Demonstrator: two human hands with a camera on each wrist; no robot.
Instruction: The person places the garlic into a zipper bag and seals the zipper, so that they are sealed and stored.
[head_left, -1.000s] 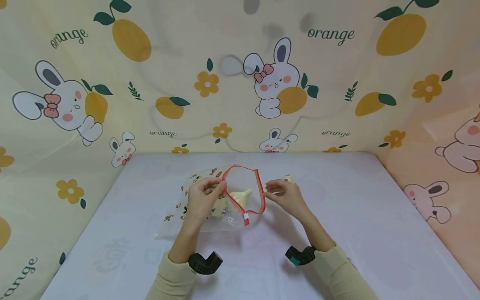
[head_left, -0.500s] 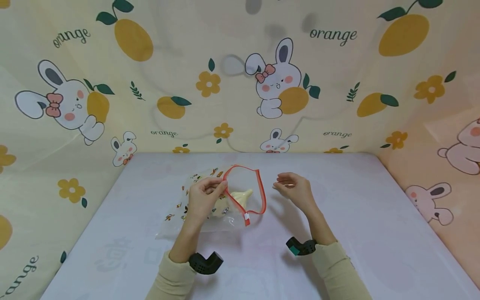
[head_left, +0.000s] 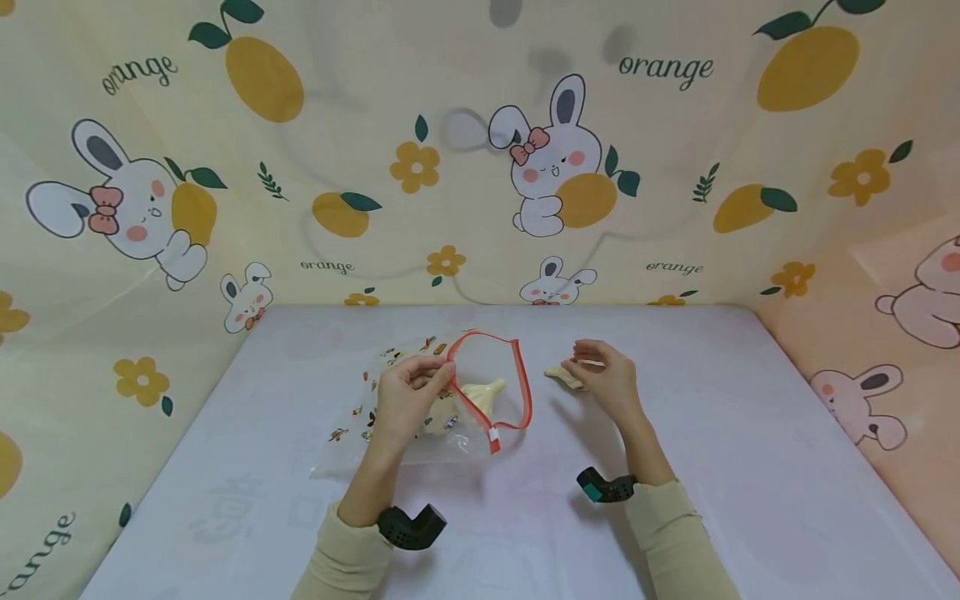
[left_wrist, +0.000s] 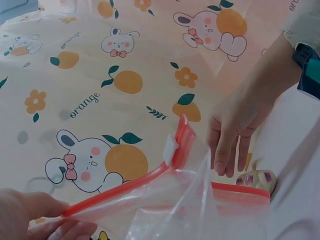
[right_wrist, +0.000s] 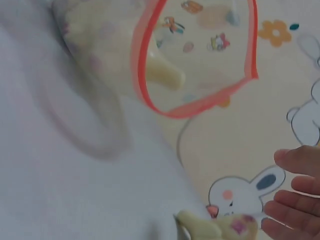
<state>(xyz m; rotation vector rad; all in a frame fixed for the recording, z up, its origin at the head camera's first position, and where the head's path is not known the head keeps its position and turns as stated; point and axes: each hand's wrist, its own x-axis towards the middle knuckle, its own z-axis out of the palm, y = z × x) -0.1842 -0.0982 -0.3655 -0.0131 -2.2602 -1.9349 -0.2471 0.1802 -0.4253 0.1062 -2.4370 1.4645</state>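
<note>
- Clear plastic bag [head_left: 442, 452], head view: red rim [head_left: 523, 379] gaping, cream garlic-like bulb [head_left: 483, 394] inside.
- Same view: left hand [head_left: 408, 396] pinches bag's rim. Right hand [head_left: 609, 382], fingers relaxed, holding nothing, right of bag, near second bulb [head_left: 562, 378].
- Left wrist view: white slider [left_wrist: 170, 150] on bag's rim; second bulb, purple-blotched, beyond bag.
- Right wrist view: right fingers apart from second bulb, both outside bag.

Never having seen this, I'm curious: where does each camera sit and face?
Head: on the head, facing forward-down at the bag; left hand and right hand show.
Left wrist: worn there, facing the bag's red rim; both hands show.
Right wrist: worn there, facing the open bag; right hand shows.
Both wrist views share the garlic bulb.
</note>
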